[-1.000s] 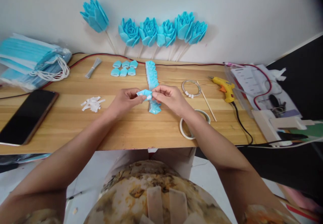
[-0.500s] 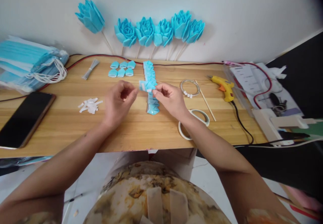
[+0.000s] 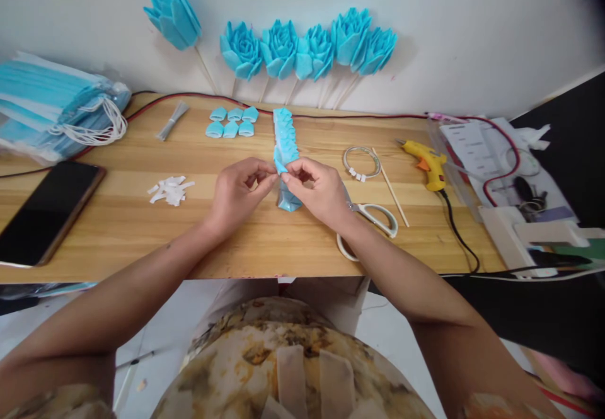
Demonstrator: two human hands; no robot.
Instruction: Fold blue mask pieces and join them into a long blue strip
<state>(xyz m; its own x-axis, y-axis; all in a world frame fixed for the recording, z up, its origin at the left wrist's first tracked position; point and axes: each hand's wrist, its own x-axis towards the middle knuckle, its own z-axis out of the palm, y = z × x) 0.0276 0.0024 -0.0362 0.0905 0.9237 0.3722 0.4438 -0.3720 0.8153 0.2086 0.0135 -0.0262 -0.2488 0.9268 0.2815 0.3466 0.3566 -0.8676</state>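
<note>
My left hand [image 3: 239, 192] and my right hand [image 3: 316, 189] meet over the middle of the wooden table [image 3: 265, 242]. Both pinch a small folded blue petal piece [image 3: 280, 168] between their fingertips. Under and behind the hands a row of overlapping blue folded petals [image 3: 285, 135] runs toward the wall, and its near end [image 3: 288, 202] peeks out below my right hand. Several curled blue petals [image 3: 231, 123] lie in two short rows to the left of that strip.
Blue fabric flowers on sticks [image 3: 302, 50] lean on the wall. A stack of blue face masks [image 3: 57, 110] and a phone [image 3: 47, 211] sit at left, white scraps [image 3: 171, 191] nearby. Scissors [image 3: 373, 217], wire coil [image 3: 362, 162], skewer [image 3: 390, 186] and yellow glue gun [image 3: 428, 160] lie right.
Half a second ago my left hand had let go while the right held the blue piece alone. Now the left hand has returned and both pinch it together.
</note>
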